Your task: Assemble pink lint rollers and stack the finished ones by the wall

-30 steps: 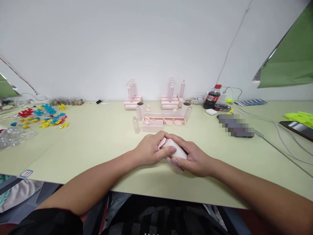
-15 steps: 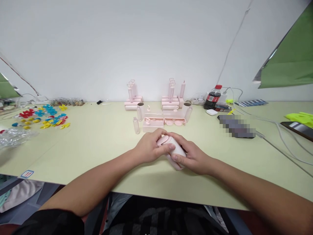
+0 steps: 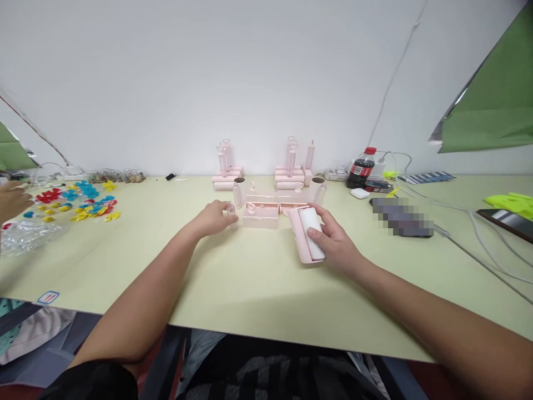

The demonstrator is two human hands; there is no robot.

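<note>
My right hand (image 3: 336,239) holds a pink case with a white cylinder (image 3: 313,236) set in it, tilted above the table. The thumb lies on the white part. To the left, my left hand (image 3: 213,219) has its fingers and thumb closed around a small clear bottle (image 3: 230,209); only its top end shows. Between the hands stands a translucent pink box (image 3: 261,218) with small pink parts in it. Beside that, a second pink tray (image 3: 285,207) is partly hidden behind the held case.
Behind are pink cases (image 3: 289,179) bearing clear tubes with heart-shaped tops. A cola bottle (image 3: 361,168), a phone (image 3: 400,216) and cables lie right. Colourful plastic flower pieces (image 3: 89,191) are spread left, where another person's hand (image 3: 14,200) reaches in.
My left hand has let go of the pink case and moved left to the small clear bottle. My right hand has turned the case more upright. Another person's hand has appeared at far left.
</note>
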